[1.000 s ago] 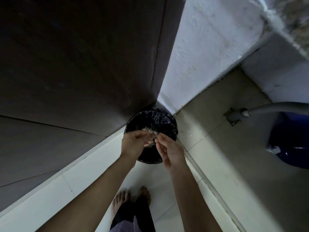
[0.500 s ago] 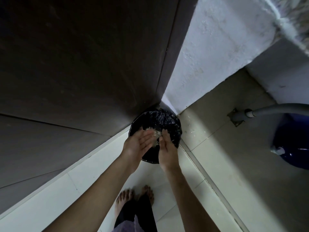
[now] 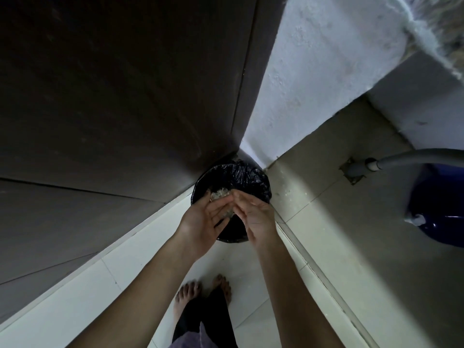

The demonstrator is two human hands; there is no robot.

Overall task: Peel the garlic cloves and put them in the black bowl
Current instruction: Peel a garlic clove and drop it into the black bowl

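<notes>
left hand palm up, right hand touching

A home corner: tiled floor, bag-lined bin, grey hose.

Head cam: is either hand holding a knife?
No, the left hand and right hand are open over the black-lined bin, with only pale papery scraps between them.

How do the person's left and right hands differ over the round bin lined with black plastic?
The left hand lies palm up, fingers flat; the right hand stands on edge, palm facing the left. The left hand's fingertips bear pale papery peel scraps; the right hand shows none and looks blurred. Both are open above the round black-lined bin.
</notes>
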